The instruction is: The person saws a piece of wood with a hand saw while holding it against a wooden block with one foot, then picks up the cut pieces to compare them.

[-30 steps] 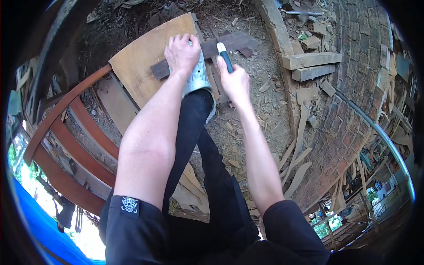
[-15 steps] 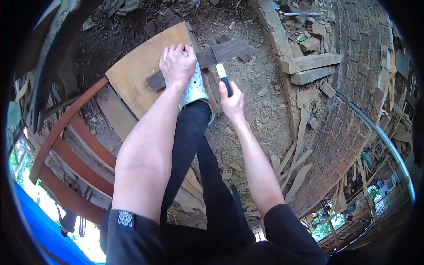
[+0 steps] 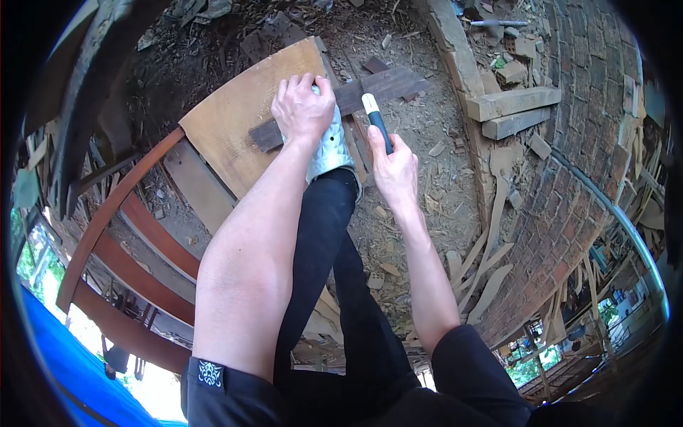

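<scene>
A dark wooden plank (image 3: 388, 84) lies across a light-brown wooden board (image 3: 235, 107). My left foot, in a white shoe (image 3: 333, 146), is on the plank. Over the shoe's front and the plank, my left hand (image 3: 304, 110) presses down with bent fingers. Its fingertips are partly hidden, but they curl past the plank's far edge. My right hand (image 3: 395, 167) is wrapped around the black and white handle of a handsaw (image 3: 377, 121), at the plank's near edge, right of the shoe. The thin blade is edge-on and hardly shows.
Reddish-brown curved slats (image 3: 142, 270) of a wooden frame lie to the left. Two short timber blocks (image 3: 514, 103) rest by a low concrete edge (image 3: 459, 64) on the right, beside a brick surface (image 3: 530, 242). Wood scraps and dirt litter the ground.
The whole view has shifted, so everything sits further right. The saw handle has moved slightly forward against the plank and tilted. Its blade, a thin line before, barely shows now.
</scene>
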Tool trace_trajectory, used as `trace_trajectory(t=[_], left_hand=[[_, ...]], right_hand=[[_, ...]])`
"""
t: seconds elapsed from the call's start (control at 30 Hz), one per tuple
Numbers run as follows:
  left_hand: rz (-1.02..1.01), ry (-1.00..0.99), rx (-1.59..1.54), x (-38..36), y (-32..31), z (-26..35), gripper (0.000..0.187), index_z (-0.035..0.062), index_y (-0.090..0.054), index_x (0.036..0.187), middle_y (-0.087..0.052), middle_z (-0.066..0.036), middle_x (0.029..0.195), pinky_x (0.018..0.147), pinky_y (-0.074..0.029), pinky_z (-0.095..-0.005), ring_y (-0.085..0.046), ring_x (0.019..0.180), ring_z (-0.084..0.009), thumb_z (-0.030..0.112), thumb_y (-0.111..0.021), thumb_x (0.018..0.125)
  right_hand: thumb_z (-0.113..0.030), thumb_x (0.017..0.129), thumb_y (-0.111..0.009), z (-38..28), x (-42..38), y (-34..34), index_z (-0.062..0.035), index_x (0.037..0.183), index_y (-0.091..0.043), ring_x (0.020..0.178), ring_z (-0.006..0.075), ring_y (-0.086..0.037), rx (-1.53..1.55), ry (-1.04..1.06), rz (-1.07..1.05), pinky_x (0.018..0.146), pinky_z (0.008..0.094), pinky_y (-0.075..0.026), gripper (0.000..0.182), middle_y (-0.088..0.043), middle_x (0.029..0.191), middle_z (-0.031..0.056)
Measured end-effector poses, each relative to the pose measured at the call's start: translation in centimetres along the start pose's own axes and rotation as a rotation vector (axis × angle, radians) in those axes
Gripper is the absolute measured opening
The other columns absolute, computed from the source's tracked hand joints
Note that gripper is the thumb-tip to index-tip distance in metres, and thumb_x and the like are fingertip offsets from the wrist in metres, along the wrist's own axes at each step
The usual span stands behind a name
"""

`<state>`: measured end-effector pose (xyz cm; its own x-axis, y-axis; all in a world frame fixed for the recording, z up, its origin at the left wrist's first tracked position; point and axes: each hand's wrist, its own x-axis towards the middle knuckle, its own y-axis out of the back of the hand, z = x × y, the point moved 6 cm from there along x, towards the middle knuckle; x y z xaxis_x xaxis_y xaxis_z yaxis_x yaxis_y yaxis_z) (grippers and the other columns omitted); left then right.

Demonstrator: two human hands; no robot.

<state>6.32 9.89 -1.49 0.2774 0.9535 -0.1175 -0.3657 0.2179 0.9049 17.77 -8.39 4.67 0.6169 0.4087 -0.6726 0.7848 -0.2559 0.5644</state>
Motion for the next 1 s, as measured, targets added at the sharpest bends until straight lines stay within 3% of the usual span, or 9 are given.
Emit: trace_trajectory(t=[0.1, 0.17, 0.2, 0.33, 0.43, 0.6, 0.7, 0.9, 1.0], left_hand=[[-0.024, 0.002, 0.01, -0.2, 0.1, -0.4, 0.029, 0.0071, -0.08, 0.09, -0.077, -0.011, 0.1, 0.091, -0.055, -0.0477, -0.069, 0.103, -0.0314, 0.029, -0.062, 0.096], [-0.017, -0.013, -0.025, -0.1, 0.2, 0.0, 0.029, 0.0072, -0.079, 0.09, -0.077, -0.011, 0.1, 0.091, -0.055, -0.0477, -0.069, 0.102, -0.0316, 0.029, -0.062, 0.095], [-0.013, -0.01, -0.036, -0.1, 0.2, 0.1, 0.029, 0.0072, -0.079, 0.09, -0.077, -0.011, 0.099, 0.091, -0.055, -0.0477, -0.069, 0.102, -0.0317, 0.029, -0.062, 0.095], [0.016, -0.021, -0.045, -0.3, 0.3, 0.1, 0.03, 0.0069, -0.079, 0.089, -0.077, -0.011, 0.099, 0.09, -0.056, -0.0475, -0.069, 0.101, -0.0319, 0.03, -0.062, 0.095], [0.027, -0.021, -0.047, -0.5, 0.4, 0.0, 0.032, 0.0063, -0.078, 0.09, -0.077, -0.012, 0.101, 0.089, -0.056, -0.0492, -0.07, 0.102, -0.0339, 0.032, -0.061, 0.097], [0.032, -0.006, 0.002, -0.7, 0.3, 0.3, 0.031, 0.0076, -0.079, 0.09, -0.078, -0.012, 0.102, 0.09, -0.057, -0.0493, -0.071, 0.102, -0.0344, 0.032, -0.061, 0.097], [0.023, -0.015, -0.021, -1.3, 0.3, 0.0, 0.032, 0.0069, -0.08, 0.09, -0.078, -0.013, 0.1, 0.091, -0.056, -0.0487, -0.07, 0.102, -0.033, 0.032, -0.061, 0.096], [0.003, -0.016, -0.007, -0.7, 0.3, 0.0, 0.031, 0.0059, -0.079, 0.087, -0.078, -0.013, 0.098, 0.093, -0.054, -0.0483, -0.07, 0.102, -0.0333, 0.03, -0.061, 0.095], [0.013, -0.023, -0.037, -1.1, 0.0, 0.0, 0.031, 0.0063, -0.079, 0.087, -0.078, -0.013, 0.1, 0.093, -0.054, -0.0487, -0.069, 0.103, -0.0328, 0.03, -0.061, 0.095]], right_hand=[[-0.063, 0.105, -0.061, 1.7, 0.0, -0.4, 0.0009, 0.095, -0.066, 0.062, 0.0155, -0.056, 0.019, 0.039, -0.001, 0.059, 0.0392, -0.045, 0.065, -0.057, 0.063, 0.0069], [-0.063, 0.105, -0.061, 5.0, 1.2, -1.1, 0.001, 0.104, -0.07, 0.068, 0.0232, -0.062, 0.141, 0.099, -0.085, 0.067, 0.0424, -0.05, 0.065, -0.064, 0.07, 0.0142], [-0.063, 0.105, -0.06, 5.6, 1.6, -1.2, -0.0003, 0.1, -0.068, 0.07, 0.0179, -0.055, 0.165, 0.173, -0.083, 0.067, 0.0402, -0.048, 0.064, -0.059, 0.069, 0.0109], [-0.065, 0.105, -0.059, 8.0, 3.0, -2.8, -0.0003, 0.094, -0.064, 0.069, 0.0194, -0.056, 0.232, 0.327, -0.067, 0.066, 0.0407, -0.047, 0.065, -0.058, 0.069, 0.011], [-0.067, 0.104, -0.059, 7.8, 2.0, -2.9, 0.0003, 0.095, -0.067, 0.068, 0.0215, -0.057, 0.232, 0.254, 0.011, 0.066, 0.0416, -0.048, 0.068, -0.059, 0.068, 0.0121], [-0.071, 0.101, -0.057, 0.3, -1.1, 0.3, 0.0019, 0.105, -0.075, 0.084, 0.0482, -0.074, 0.003, -0.039, -0.002, 0.075, 0.0521, -0.054, 0.076, -0.072, 0.077, 0.0259], [-0.071, 0.102, -0.057, 1.1, -2.4, 0.6, 0.003, 0.104, -0.074, 0.083, 0.0483, -0.074, 0.014, -0.042, -0.003, 0.075, 0.0526, -0.054, 0.076, -0.072, 0.076, 0.0264], [-0.064, 0.104, -0.061, 3.4, -2.5, -0.3, 0.0026, 0.098, -0.071, 0.07, 0.0329, -0.069, 0.017, -0.013, 0.016, 0.068, 0.0467, -0.051, 0.067, -0.067, 0.07, 0.0208], [-0.065, 0.105, -0.059, 10.6, 0.3, -1.9, 0.0006, 0.098, -0.066, 0.069, 0.0187, -0.051, 0.293, 0.162, -0.078, 0.065, 0.0404, -0.046, 0.067, -0.057, 0.068, 0.0092]])
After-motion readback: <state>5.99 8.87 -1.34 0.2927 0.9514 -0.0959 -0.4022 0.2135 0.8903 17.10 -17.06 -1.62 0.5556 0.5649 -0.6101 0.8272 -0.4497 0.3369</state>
